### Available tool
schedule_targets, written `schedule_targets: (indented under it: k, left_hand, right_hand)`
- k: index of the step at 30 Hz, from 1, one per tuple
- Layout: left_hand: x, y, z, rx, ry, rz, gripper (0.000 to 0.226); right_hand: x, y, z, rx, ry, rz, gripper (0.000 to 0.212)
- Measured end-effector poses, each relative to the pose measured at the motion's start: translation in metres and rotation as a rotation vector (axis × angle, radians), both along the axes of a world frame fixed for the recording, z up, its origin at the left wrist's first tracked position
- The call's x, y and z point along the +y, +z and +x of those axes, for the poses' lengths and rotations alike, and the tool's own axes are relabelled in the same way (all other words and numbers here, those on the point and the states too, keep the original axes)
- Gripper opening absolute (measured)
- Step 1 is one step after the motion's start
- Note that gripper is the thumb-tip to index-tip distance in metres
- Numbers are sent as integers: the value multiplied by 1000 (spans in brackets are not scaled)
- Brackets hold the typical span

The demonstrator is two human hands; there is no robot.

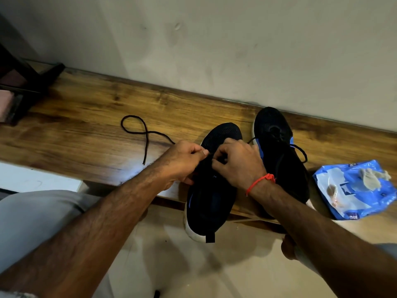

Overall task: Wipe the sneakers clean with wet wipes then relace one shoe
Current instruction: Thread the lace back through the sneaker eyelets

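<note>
Loose black cord shoelace [146, 134] trails in a loop across the brown wooden bench [86, 117], free end left slack so there's feed for threading. Left hand [182, 162] has fingers curled, thumb and forefinger pinching the lace at the eyelets. It works on the near black mesh sneaker with white sole [211, 190], heel hanging off the bench edge toward the person, likely for easier reach. Right hand [236, 162], red thread on the wrist, fingers curled tight over the same spot; can't tell whether it holds lace or shoe. Second black-and-blue sneaker [279, 151] sits just beside, already laced. Crumpled blue-and-white wet-wipe pack [354, 190] is parked far right; looks like wiping is finished.
</note>
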State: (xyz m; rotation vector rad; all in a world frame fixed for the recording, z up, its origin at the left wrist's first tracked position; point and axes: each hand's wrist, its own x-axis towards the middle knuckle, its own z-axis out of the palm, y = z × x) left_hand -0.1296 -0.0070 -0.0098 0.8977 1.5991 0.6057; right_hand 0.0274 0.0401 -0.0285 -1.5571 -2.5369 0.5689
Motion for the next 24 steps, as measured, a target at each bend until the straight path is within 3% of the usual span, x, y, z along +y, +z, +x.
schedule_targets:
  k: [8,9,11,13,16,18,22,23,24]
  left_hand:
    - [1,-17,4,74,121,49,12]
    - [1,-17,4,81,114,52,11]
    - [2,-15,4,83,93,45,10]
    - [3,-12,2,108,60,43,15]
    - [10,-1,-8,246,74,80,18]
    - [19,9,-20,95,309,133,22]
    - [38,33,-67,-640,990,477,28]
    - [37,36,-74,-664,1024,503,22]
    - [36,36,-76,-568,977,471,16]
  right_hand:
    - [7,-1,4,202,-65,-152,9]
    - [6,0,4,224,-85,-143,13]
    - [1,3,6,226,-84,-135,42]
    - [-4,5,6,104,6,-98,61]
    - [-4,3,8,10,26,-104,59]
    - [-2,3,10,-7,21,-117,59]
    - [0,6,13,-60,43,-92,66]
    - [0,7,13,-67,47,-85,68]
    - [0,8,13,-70,52,-76,69]
